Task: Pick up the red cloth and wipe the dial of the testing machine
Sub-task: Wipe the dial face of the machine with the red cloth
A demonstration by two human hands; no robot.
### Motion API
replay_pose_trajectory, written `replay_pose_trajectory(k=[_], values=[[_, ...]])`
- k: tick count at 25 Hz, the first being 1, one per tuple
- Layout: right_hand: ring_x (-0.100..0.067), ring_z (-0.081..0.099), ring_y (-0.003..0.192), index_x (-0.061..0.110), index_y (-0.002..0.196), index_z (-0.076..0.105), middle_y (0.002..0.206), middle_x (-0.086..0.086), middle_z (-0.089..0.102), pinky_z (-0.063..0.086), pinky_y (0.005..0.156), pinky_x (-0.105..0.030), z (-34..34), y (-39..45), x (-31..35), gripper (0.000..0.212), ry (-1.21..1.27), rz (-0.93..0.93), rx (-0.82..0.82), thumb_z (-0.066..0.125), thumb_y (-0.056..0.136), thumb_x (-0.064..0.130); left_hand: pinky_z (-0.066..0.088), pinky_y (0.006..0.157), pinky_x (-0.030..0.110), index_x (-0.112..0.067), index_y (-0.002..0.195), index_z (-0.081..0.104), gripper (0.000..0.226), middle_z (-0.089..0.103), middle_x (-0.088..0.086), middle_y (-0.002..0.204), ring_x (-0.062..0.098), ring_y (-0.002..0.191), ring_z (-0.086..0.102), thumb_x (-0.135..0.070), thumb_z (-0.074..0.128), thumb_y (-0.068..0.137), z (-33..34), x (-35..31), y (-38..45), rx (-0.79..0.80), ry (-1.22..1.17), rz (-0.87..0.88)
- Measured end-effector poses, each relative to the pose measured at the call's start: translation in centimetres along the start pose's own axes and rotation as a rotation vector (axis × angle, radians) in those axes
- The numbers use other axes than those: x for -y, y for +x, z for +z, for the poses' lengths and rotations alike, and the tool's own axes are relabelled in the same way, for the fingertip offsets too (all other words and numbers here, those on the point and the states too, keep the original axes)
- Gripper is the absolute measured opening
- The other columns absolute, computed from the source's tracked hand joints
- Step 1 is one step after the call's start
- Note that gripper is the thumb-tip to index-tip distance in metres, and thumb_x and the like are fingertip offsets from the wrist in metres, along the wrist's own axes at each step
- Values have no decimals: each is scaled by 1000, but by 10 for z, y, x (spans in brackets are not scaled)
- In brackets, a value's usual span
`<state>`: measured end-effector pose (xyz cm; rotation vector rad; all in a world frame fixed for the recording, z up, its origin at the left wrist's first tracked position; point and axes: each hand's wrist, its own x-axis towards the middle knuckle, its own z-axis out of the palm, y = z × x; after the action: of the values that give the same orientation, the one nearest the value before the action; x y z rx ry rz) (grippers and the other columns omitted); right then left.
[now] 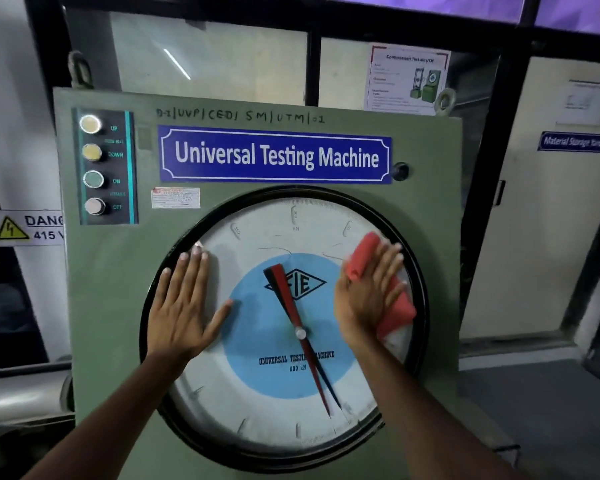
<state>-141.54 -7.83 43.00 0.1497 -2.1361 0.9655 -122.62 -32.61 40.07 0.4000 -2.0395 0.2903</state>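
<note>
The round dial (274, 403) of the green testing machine (118, 306) fills the lower middle of the head view, with a black rim, a white face, a blue centre and red and black pointers. My right hand (368, 296) presses the red cloth (399, 306) flat against the upper right part of the dial glass; the cloth sticks out above and below my fingers. My left hand (184, 303) lies flat on the dial's left side with fingers spread, holding nothing.
A blue "Universal Testing Machine" sign (274, 155) sits above the dial. A panel with several round push buttons (92, 164) is at the upper left. A danger sign (25, 226) is on the left. A door (541, 202) stands at the right.
</note>
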Motion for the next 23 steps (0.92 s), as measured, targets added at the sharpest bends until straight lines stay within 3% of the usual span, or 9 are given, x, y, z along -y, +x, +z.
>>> replay_pose_trajectory(k=[3,6,7,9,12,14,18,20,23], values=[[-28,0,166,17,171,5,179,-6,0,-5,132,-59,9,-13,47,90,16,-273,18,36,93,47,3,138,41,-13,174,11,95,1,-1,184,20,170,7,-70,32,101,5,1,-3,-18,22,-10],[-22,6,166,20,172,7,180,-2,6,5,133,-57,8,-36,-9,85,-103,-576,58,39,99,50,3,138,41,-14,174,9,96,1,0,184,21,170,6,-72,30,100,5,-1,0,-7,33,-9],[-22,8,166,19,171,10,180,-2,8,10,132,-58,4,-35,-33,85,-157,-605,59,44,100,49,2,138,42,-14,174,8,96,0,0,183,22,170,6,-72,30,100,4,-1,0,7,30,-12],[-23,6,166,17,171,11,179,-4,8,14,131,-60,2,-23,-49,92,-185,-491,62,56,96,43,0,138,41,-15,174,6,96,-2,0,183,21,170,3,-73,28,100,2,-3,-2,19,30,-23],[-25,-2,166,17,171,4,180,-6,4,1,132,-60,9,-9,3,95,-64,-264,47,51,93,45,-2,138,41,-15,174,3,96,-5,0,183,20,170,-1,-73,27,101,1,-5,0,26,19,-24],[-24,-3,166,20,172,2,180,-3,1,-4,132,-58,13,-19,25,95,-2,-415,72,45,93,51,-2,138,41,-15,174,3,97,-5,0,183,19,170,-2,-73,28,100,0,-5,2,12,25,-10],[-15,7,166,24,172,9,180,4,7,5,133,-56,6,-30,-23,105,-114,-870,110,57,85,60,-1,137,43,-14,174,4,99,-2,1,182,21,170,0,-74,29,100,3,-11,14,-4,42,-10],[-14,9,166,27,171,7,180,5,9,4,133,-55,4,-15,-16,102,-140,-893,90,57,90,63,0,138,43,-13,174,4,99,-1,3,183,22,170,2,-73,31,100,5,-15,18,-24,67,-10],[-17,6,166,26,172,7,180,4,5,1,133,-56,4,10,53,95,-46,-810,88,45,92,61,2,138,44,-12,174,5,99,2,5,183,23,170,5,-73,30,101,3,-17,21,-21,69,-11]])
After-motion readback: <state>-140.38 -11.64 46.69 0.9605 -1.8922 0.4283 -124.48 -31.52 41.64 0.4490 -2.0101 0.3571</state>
